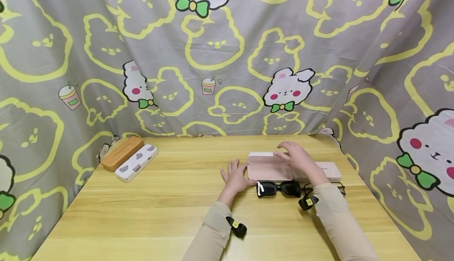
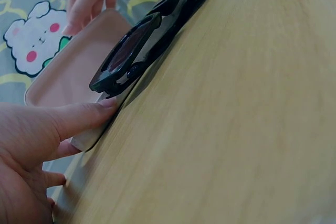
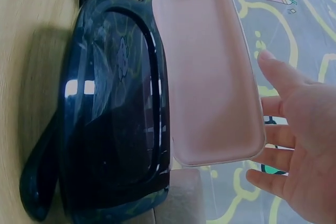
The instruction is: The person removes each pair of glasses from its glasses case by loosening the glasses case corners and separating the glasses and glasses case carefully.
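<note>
An open glasses case (image 1: 268,172) with a pink lining stands on the table, its lid (image 3: 212,72) raised at the back. My left hand (image 1: 235,177) holds the left end of the case, thumb along the front edge and index finger at the side, the other fingers spread. Behind the lid's right part is my right hand (image 1: 298,158), fingers extended at the lid's outer edge and thumb apart from it. Black sunglasses (image 1: 278,189) lie right in front of the case. Thin-framed eyeglasses (image 1: 339,188) sit further right, partly hidden by my right forearm.
A closed pale case (image 1: 331,170) lies to the right, partly behind my right arm. At the far left, a brown case (image 1: 123,152) and a white patterned case (image 1: 137,162) lie side by side. A printed curtain (image 1: 220,107) surrounds the table's back and sides.
</note>
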`<state>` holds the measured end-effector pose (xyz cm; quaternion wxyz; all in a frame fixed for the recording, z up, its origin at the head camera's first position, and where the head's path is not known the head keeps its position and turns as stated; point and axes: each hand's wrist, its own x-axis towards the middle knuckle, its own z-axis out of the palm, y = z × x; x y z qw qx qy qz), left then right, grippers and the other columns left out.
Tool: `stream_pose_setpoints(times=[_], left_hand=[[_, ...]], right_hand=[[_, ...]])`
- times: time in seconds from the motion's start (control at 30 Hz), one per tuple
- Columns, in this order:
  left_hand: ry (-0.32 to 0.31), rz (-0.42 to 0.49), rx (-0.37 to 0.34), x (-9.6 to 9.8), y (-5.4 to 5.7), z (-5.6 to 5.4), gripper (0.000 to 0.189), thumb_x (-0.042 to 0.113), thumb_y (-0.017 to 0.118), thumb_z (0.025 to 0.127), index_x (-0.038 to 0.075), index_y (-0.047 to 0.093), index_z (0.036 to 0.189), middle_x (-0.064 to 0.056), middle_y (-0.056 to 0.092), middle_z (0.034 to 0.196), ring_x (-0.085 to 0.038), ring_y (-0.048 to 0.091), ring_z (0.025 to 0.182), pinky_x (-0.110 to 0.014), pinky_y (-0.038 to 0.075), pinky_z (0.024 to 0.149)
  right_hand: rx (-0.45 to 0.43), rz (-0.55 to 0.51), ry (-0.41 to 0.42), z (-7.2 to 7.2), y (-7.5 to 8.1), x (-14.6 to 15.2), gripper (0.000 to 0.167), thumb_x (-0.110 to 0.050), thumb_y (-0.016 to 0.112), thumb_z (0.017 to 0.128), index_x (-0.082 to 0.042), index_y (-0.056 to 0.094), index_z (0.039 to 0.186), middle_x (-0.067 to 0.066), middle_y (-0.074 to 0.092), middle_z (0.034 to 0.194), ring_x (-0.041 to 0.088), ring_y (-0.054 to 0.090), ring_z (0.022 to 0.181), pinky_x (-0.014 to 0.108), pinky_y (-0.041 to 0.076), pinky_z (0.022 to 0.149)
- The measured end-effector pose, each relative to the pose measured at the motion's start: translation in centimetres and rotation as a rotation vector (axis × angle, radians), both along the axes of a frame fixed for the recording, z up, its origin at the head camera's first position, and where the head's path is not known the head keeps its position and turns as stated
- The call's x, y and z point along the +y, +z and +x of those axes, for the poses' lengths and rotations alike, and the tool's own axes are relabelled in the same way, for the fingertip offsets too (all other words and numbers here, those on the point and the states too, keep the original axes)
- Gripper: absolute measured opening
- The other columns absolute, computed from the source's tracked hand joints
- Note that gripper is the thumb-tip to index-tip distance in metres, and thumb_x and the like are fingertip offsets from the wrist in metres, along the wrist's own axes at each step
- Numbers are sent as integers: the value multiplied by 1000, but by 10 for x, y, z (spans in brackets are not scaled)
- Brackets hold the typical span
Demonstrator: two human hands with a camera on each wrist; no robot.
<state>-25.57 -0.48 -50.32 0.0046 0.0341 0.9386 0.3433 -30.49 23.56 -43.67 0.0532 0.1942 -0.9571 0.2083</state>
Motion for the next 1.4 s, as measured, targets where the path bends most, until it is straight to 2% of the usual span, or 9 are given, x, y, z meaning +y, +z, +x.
stream_pose_setpoints(times=[0.3,0.57,0.83,1.0,1.4], left_hand=[[2,0,-3,0,-2,-1,76,41,85,70,20,56,137,-13,32,158,-41,12,150,-71,-6,114],[2,1,-2,0,-3,-1,76,41,85,69,20,57,136,-13,32,158,-41,12,150,-71,-6,114],[3,-2,0,0,-4,-2,75,40,85,70,19,57,136,-14,32,158,-41,13,150,-70,-6,115],[0,6,2,0,-3,-1,76,40,86,69,19,57,136,-14,33,158,-42,13,150,-71,-7,114],[0,15,7,0,-4,0,76,39,86,68,20,57,136,-14,33,157,-42,12,150,-71,-7,114]], right_hand=[[-25,-30,-1,-6,-8,2,55,-49,56,95,-3,60,127,22,57,134,42,53,124,59,39,108],[-156,-44,98,-8,-5,1,61,-41,51,100,4,46,140,29,48,142,47,51,126,59,38,109],[-279,-32,191,-10,0,3,57,-38,42,104,1,42,145,25,44,147,47,42,135,59,32,113],[-342,-60,225,-12,-1,8,54,-37,40,105,-1,43,145,23,44,148,46,37,139,59,29,115],[-422,-29,248,-18,1,12,51,-41,42,103,-5,55,138,21,54,141,43,48,132,57,35,112]])
